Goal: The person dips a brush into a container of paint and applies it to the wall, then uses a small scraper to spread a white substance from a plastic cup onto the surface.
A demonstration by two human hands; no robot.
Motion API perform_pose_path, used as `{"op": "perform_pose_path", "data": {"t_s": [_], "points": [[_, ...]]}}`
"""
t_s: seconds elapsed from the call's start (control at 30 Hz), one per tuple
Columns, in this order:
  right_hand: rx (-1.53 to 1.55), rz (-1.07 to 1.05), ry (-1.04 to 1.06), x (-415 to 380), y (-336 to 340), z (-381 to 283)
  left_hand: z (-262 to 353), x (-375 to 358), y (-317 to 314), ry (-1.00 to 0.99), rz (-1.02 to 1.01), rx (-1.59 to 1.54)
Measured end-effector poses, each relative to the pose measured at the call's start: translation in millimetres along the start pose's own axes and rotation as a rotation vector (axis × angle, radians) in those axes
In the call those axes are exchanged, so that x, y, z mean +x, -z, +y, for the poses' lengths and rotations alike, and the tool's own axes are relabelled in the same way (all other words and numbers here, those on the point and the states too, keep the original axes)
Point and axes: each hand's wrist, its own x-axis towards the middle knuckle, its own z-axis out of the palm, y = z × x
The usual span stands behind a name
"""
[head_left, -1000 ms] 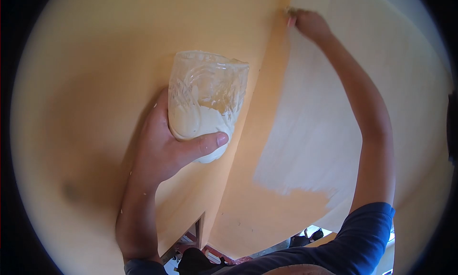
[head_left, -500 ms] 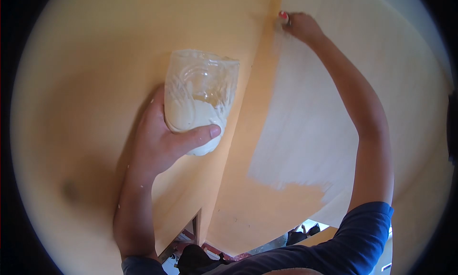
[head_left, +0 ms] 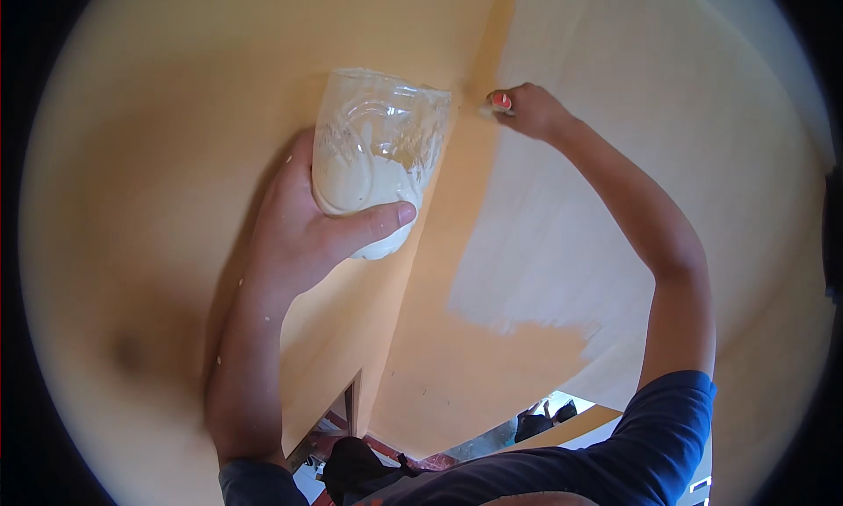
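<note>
A clear plastic container (head_left: 385, 124) with a cut, uneven rim tilts slightly in my left hand (head_left: 299, 225), its thumb pressed across the front. Thick cream-white paint (head_left: 364, 186) fills its lower part and streaks the inner sides. Higher up on the right, my right hand (head_left: 537, 114) is closed round a paintbrush (head_left: 501, 103), whose red end shows; its bristles are mostly hidden. The brush is by the border between the whitish painted patch (head_left: 544, 234) and the orange strip along the wall corner. Small paint specks dot my left forearm.
An orange-yellow wall (head_left: 176, 155) runs close on the left and meets the partly whitened wall at a corner. Bare orange (head_left: 474, 366) shows below the patch. Down below are a doorway (head_left: 347, 409), a reddish floor and a person (head_left: 536, 423) in dark clothing.
My right hand has moved down and a little left with the paintbrush, along the patch's edge. The container in my left hand sits slightly higher and further right in view.
</note>
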Motion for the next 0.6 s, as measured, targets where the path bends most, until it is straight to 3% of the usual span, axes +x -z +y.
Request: {"op": "perform_pose_path", "data": {"t_s": [0.13,0.2,0.33,0.47,0.53,0.6], "points": [[-0.185,0.023,-0.066,37.0,25.4,-3.6,-17.1,-16.9,20.9,-0.007,0.032,-0.01],[-0.309,0.342,0.013,54.0,34.9,-11.5,-24.9,-26.8,35.3,-0.002,0.037,-0.006],[-0.33,0.354,-0.08,24.0,35.2,34.4,3.6,10.5,4.7,0.005,-0.023,-0.016],[-0.324,0.073,0.088,-17.4,-32.4,-7.1,5.7,6.2,5.2,0.016,-0.06,-0.051],[-0.249,-0.053,0.083,-28.8,-19.2,-37.0,5.8,3.7,4.7,0.041,-0.063,-0.079],[0.141,-0.217,-0.132,-28.0,12.2,-57.1,-0.6,5.7,8.2,-0.01,-0.052,-0.036]]}}
